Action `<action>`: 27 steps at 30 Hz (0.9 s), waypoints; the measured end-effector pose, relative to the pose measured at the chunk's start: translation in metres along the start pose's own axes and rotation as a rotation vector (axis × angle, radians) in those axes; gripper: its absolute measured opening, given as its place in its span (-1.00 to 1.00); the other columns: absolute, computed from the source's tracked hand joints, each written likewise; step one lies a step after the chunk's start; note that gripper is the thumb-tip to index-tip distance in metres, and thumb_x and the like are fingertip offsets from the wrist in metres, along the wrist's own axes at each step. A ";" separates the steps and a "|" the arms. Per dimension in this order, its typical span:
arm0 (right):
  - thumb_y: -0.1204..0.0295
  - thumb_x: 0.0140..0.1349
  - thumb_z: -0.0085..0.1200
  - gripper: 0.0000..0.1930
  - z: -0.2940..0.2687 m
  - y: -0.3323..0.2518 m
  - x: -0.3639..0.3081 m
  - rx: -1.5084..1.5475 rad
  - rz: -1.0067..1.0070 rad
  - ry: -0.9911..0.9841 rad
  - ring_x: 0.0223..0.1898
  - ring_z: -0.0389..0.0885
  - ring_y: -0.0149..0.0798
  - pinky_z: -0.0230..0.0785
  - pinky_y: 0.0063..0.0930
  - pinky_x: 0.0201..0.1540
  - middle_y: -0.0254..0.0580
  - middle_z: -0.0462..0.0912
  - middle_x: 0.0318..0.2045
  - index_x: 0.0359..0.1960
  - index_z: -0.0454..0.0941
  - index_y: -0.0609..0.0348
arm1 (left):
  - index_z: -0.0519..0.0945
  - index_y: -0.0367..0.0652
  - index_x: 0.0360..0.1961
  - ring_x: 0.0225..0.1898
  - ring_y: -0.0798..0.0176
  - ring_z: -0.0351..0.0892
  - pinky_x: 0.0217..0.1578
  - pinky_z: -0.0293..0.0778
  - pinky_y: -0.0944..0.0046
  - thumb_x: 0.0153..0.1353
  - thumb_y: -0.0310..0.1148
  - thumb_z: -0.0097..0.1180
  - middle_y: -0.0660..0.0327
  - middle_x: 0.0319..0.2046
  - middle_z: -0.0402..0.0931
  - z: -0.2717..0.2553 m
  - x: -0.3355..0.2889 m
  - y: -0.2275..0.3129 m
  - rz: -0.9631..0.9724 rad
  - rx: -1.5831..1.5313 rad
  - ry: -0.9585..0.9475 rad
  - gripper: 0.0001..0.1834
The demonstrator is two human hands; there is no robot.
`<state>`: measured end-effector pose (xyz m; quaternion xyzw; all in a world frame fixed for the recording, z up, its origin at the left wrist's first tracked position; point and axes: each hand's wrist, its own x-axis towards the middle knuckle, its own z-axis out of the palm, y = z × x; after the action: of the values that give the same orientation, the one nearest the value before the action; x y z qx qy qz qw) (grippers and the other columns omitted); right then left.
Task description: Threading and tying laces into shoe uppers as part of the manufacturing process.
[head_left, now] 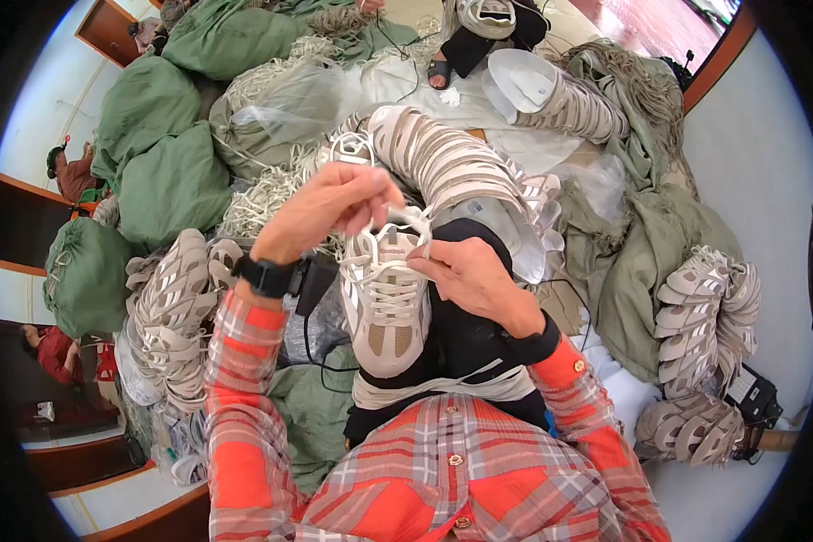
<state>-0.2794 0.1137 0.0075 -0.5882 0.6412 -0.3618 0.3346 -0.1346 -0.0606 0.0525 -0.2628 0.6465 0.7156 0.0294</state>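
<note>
A beige and white sneaker upper (387, 312) lies toe toward me over my black-clad lap, its front criss-crossed by a white shoelace (415, 218). My right hand (475, 278) pinches the right edge of the upper near the top eyelets, thumb and forefinger closed. Above the tongue, my left hand (345, 206) is curled with its fingertips pressed together at the lace; they are slightly blurred. Bundled pale laces (452, 390) are tied across my waist.
A long curved stack of uppers (452, 167) lies just ahead. More stacked uppers (176, 312) stand left, others (700, 312) right. Green sacks (172, 172) and loose laces (266, 203) pile at the left. Another person's sandalled foot (440, 74) shows at the far side.
</note>
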 end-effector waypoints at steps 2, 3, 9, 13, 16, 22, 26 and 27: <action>0.35 0.16 0.09 -0.84 -0.002 0.019 -0.002 -0.007 -0.134 0.137 -0.48 0.53 -0.07 0.37 -0.34 -0.38 -0.06 0.56 -0.54 -0.39 0.60 0.18 | 0.59 -0.32 -0.45 -0.60 0.22 0.51 -0.52 0.42 0.20 0.15 -0.11 0.10 0.13 -0.56 0.56 0.001 0.028 -0.014 0.266 0.708 0.207 -0.61; 0.36 0.13 0.10 -0.85 -0.004 0.027 -0.003 -0.005 -0.271 0.269 -0.41 0.54 -0.02 0.37 -0.25 -0.34 -0.05 0.58 -0.47 -0.42 0.58 0.19 | 0.60 -0.30 -0.46 -0.48 0.02 0.58 -0.43 0.47 0.10 0.12 0.02 0.07 0.01 -0.50 0.58 0.011 0.033 -0.015 -0.018 1.105 0.214 -0.51; 0.42 0.10 0.16 -0.85 -0.030 0.017 0.017 0.124 -0.185 0.355 -0.50 0.47 -0.27 0.30 -0.44 -0.42 -0.17 0.49 -0.55 -0.44 0.60 0.28 | 0.57 -0.32 -0.47 -0.46 0.03 0.55 -0.40 0.45 0.11 0.13 -0.05 0.06 0.01 -0.56 0.52 0.014 0.050 -0.049 0.369 1.376 0.145 -0.56; 0.44 0.10 0.18 -0.86 -0.038 0.008 0.033 0.128 -0.243 0.396 -0.57 0.41 -0.46 0.23 -0.54 -0.50 -0.27 0.47 -0.59 -0.41 0.62 0.28 | 0.52 -0.27 -0.41 -0.46 0.47 0.33 -0.42 0.31 0.40 0.29 -0.33 -0.06 0.36 -0.54 0.41 0.025 0.026 -0.021 0.364 0.351 0.288 -0.77; 0.45 0.09 0.18 -0.88 -0.040 -0.014 0.036 0.152 -0.303 0.386 -0.57 0.39 -0.45 0.22 -0.53 -0.51 -0.27 0.47 -0.60 -0.41 0.62 0.26 | 0.53 -0.26 -0.37 -0.42 0.49 0.33 -0.36 0.29 0.46 0.31 -0.36 -0.06 0.35 -0.51 0.44 0.045 -0.006 -0.008 0.417 0.285 0.348 -0.79; 0.44 0.12 0.16 -0.86 -0.041 -0.024 0.025 0.129 -0.355 0.347 -0.57 0.45 -0.43 0.28 -0.55 -0.50 -0.25 0.49 -0.57 -0.35 0.62 0.26 | 0.52 -0.30 -0.31 -0.48 0.48 0.35 -0.44 0.32 0.44 0.29 -0.40 -0.02 0.30 -0.53 0.45 0.074 -0.020 -0.001 0.530 0.292 0.480 -0.83; 0.48 0.13 0.14 -0.87 -0.042 -0.030 0.016 0.146 -0.362 0.340 -0.59 0.48 -0.44 0.31 -0.58 -0.53 -0.24 0.51 -0.54 -0.33 0.62 0.27 | 0.50 -0.30 -0.30 -0.51 0.33 0.42 -0.46 0.35 0.35 0.24 -0.42 0.03 0.17 -0.54 0.47 0.083 -0.021 -0.001 0.518 0.401 0.512 -0.86; 0.50 0.13 0.14 -0.88 -0.040 -0.031 0.015 0.134 -0.387 0.367 -0.60 0.49 -0.44 0.31 -0.59 -0.55 -0.23 0.51 -0.53 -0.32 0.62 0.28 | 0.50 -0.30 -0.30 -0.51 0.33 0.42 -0.46 0.35 0.35 0.24 -0.42 0.03 0.17 -0.54 0.47 0.084 -0.022 -0.001 0.519 0.400 0.513 -0.86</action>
<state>-0.2993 0.1006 0.0546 -0.6008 0.5415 -0.5612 0.1756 -0.1434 0.0252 0.0629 -0.2499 0.8038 0.4710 -0.2637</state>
